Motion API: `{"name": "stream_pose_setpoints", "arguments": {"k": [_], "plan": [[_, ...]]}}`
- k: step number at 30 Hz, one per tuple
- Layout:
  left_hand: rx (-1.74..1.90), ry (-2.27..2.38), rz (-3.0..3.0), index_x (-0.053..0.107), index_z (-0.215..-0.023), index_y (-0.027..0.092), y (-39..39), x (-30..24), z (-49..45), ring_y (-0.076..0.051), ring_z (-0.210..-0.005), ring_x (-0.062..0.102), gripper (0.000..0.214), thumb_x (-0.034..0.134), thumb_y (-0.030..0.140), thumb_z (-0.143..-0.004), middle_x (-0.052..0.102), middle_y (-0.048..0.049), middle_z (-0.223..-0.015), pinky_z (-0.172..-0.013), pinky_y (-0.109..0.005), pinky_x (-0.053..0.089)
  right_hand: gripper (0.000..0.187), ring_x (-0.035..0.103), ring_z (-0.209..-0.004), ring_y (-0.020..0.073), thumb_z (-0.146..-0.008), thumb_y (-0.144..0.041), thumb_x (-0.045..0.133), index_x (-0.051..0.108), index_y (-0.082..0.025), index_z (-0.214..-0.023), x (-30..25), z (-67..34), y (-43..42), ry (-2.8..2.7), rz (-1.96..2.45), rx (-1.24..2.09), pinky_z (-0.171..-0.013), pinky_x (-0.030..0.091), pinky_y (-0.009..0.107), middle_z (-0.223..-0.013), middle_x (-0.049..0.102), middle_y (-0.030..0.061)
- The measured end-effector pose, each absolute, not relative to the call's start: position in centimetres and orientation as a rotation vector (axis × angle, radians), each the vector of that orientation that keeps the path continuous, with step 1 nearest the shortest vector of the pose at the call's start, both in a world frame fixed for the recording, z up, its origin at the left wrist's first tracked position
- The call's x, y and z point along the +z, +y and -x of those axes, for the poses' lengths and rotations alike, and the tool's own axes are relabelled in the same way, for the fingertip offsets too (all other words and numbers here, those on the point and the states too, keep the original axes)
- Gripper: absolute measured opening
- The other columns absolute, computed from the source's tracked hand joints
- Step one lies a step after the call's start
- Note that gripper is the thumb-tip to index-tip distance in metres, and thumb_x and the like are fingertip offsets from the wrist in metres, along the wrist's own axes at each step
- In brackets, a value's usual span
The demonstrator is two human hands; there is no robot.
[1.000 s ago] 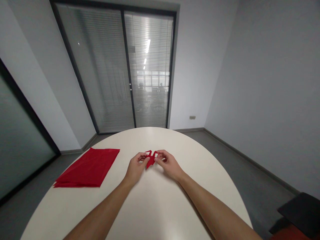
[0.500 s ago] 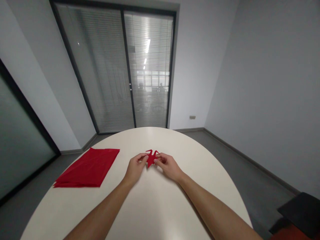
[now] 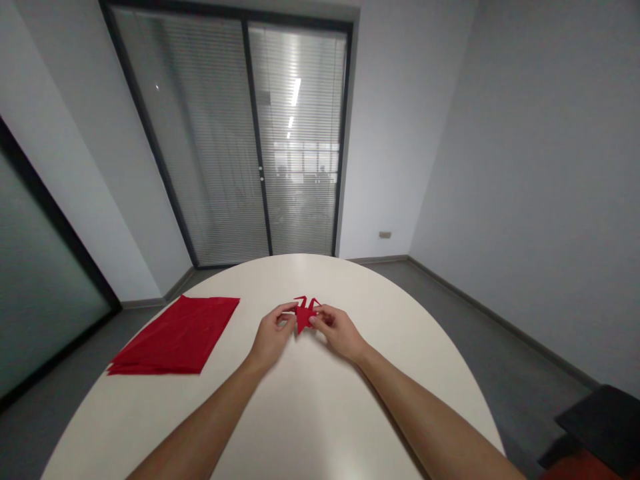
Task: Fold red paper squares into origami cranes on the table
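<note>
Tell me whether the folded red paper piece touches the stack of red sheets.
Apart. The head view shows the folded red paper piece pinched between left hand and right hand, with bare white table separating it from the stack of red sheets.

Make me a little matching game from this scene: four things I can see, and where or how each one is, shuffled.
Things
1. stack of red sheets
2. red origami figure
3. wall socket
4. table

Descriptions
A. pinched between the fingers of the left hand and right hand
B. low on the far wall, right of the sliding doors
C. lying flat on the table's left side
D. white, with a rounded edge

Pairs: 1-C, 2-A, 3-B, 4-D.
</note>
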State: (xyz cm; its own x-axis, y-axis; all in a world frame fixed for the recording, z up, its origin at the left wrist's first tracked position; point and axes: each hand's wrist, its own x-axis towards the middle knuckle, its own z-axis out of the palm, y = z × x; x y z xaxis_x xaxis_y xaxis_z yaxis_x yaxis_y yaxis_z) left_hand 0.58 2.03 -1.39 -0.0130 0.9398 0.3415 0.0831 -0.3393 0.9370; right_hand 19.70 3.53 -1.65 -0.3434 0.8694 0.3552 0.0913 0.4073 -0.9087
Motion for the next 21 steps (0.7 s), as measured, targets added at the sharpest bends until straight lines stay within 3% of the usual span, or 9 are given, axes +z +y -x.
{"name": "stream_pose_setpoints", "arguments": {"k": [5,9,21], "plan": [[1.465,1.101,-1.473,0.069,-0.094,0.015,1.99,-1.07,-0.55,-0.021,-0.079,0.071,0.028,0.069,0.038,-0.077,0.074,-0.0067,-0.084,-0.07,-0.031,0.059,0.027,0.066,-0.084,0.0193,-0.088,-0.039,0.068,0.069,-0.018,-0.106,-1.52,-19.58,3.42,-1.728,0.832,1.064,-0.078,0.048,0.032,-0.094,0.075,0.0055],[1.496,1.115,-1.474,0.069,-0.088,0.016,2.06,-0.92,-0.51,-0.021,-0.08,0.071,0.026,0.071,0.038,-0.075,0.074,-0.0061,-0.084,-0.073,-0.032,0.059,0.029,0.069,-0.093,0.0219,-0.085,-0.033,0.071,0.068,-0.02,-0.11,-1.29,-19.49,3.25,-1.756,0.824,1.033,-0.084,0.05,0.035,-0.102,0.076,0.0068],[1.443,1.094,-1.431,0.07,-0.09,0.016,2.03,-1.21,-0.81,-0.019,-0.078,0.069,0.033,0.074,0.045,-0.074,0.074,-0.007,-0.087,-0.064,-0.026,0.054,0.027,0.069,-0.083,0.0205,-0.085,-0.038,0.07,0.069,-0.017,-0.102,-0.91,-19.62,3.5,-1.665,0.872,1.016,-0.081,0.05,0.035,-0.09,0.076,0.0064]]}}
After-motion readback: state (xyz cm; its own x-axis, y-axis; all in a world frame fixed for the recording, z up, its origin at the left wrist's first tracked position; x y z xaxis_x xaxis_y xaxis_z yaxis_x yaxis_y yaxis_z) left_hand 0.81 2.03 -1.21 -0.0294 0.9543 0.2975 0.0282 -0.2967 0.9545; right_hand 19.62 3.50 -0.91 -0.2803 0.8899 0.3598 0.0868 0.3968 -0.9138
